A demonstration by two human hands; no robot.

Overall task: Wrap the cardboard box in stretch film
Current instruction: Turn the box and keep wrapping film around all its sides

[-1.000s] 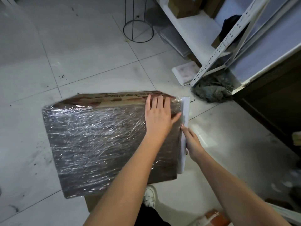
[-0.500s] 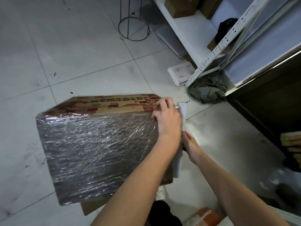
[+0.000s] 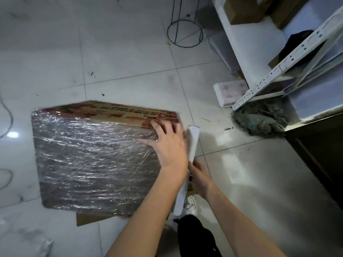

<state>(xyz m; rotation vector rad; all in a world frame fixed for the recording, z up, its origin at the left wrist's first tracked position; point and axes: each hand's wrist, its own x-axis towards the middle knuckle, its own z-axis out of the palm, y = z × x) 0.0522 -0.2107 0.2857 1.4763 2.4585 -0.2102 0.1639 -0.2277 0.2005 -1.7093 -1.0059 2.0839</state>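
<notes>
Brown printed cardboard box, top face already under clear stretch film, lies at centre-left on pale tiles. Left hand presses flat, fingers straight, at its 3 o'clock edge; right hand grips the white film roll. Next, I judge, the roll must pass around this edge.

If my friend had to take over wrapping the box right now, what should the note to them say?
Left hand: lies flat on the cardboard box, pressing the film at its right edge.
Right hand: grips the stretch film roll beside that edge.
Done: the big top face is covered in film.
Left: the printed far side is still partly bare; carry the roll on round, then tear off the film.
</notes>
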